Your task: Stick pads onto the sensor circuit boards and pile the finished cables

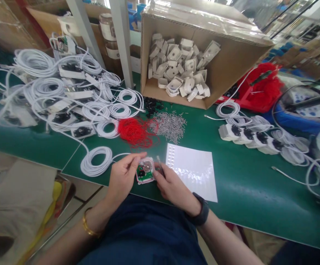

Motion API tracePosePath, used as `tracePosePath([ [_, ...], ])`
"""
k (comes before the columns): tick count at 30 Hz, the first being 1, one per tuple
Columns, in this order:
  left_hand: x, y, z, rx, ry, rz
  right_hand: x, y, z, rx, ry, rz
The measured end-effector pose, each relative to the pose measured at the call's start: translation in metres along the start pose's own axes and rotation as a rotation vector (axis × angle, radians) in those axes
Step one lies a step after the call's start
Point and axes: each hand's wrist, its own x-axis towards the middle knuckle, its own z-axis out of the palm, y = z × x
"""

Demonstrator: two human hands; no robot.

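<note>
While the left hand (123,173) pinches an open housing (139,183) above the worktop's (245,187) near edge and the right hand (173,186), curled round a slim object (160,165), touches it, red cord (146,180) seems seated but the circuit board (149,176) is uncovered; loose screws (172,127) lie farther back.

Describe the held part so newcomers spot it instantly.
Start at the big cardboard box, then drop past the screws to the table's near edge. The left hand grips a squarish casing there. Its exposed green circuit board distinguishes it from the white cable coil alongside.
</note>
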Motion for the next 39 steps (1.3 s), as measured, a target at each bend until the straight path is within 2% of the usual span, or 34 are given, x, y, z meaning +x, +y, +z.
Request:
tracePosePath([
  [2,0.003,0.000,0.001,-0.025,0.013,-0.003,0.000,0.000,-0.002,-0.009,0.000,-0.009],
  [6,0.000,-0.007,0.006,-0.197,0.057,-0.024,0.001,-0.001,-0.004,0.168,-0.054,0.067],
  [11,-0.012,-0.013,0.009,-0.114,0.025,-0.006,0.003,-0.004,-0.003,0.385,-0.041,0.107],
  [14,-0.019,-0.017,0.012,-0.163,-0.017,0.017,0.005,-0.006,-0.003,0.370,-0.026,0.091],
  [17,-0.023,-0.021,0.014,-0.206,-0.070,0.045,0.006,-0.005,-0.004,0.262,-0.023,0.050],
  [20,-0.023,-0.024,0.015,-0.132,-0.076,0.086,0.007,-0.003,-0.005,0.183,-0.016,0.025],
  [26,-0.019,-0.025,0.018,0.106,-0.048,0.155,0.010,-0.003,-0.004,0.185,-0.006,0.046],
  [31,-0.010,-0.033,0.015,0.349,-0.082,0.333,0.012,0.002,-0.002,-0.006,0.095,0.007],
  [33,-0.007,-0.039,0.013,0.416,-0.104,0.408,0.008,-0.001,-0.008,-0.112,0.120,-0.028],
  [36,-0.005,-0.046,0.011,0.489,-0.128,0.505,0.002,-0.018,-0.032,-0.238,0.067,-0.019],
  [37,-0.005,-0.048,0.011,0.503,-0.133,0.529,0.004,-0.027,-0.043,-0.274,0.091,-0.024],
  [39,-0.005,-0.050,0.012,0.515,-0.129,0.555,0.020,-0.046,-0.065,-0.370,0.241,-0.109],
])
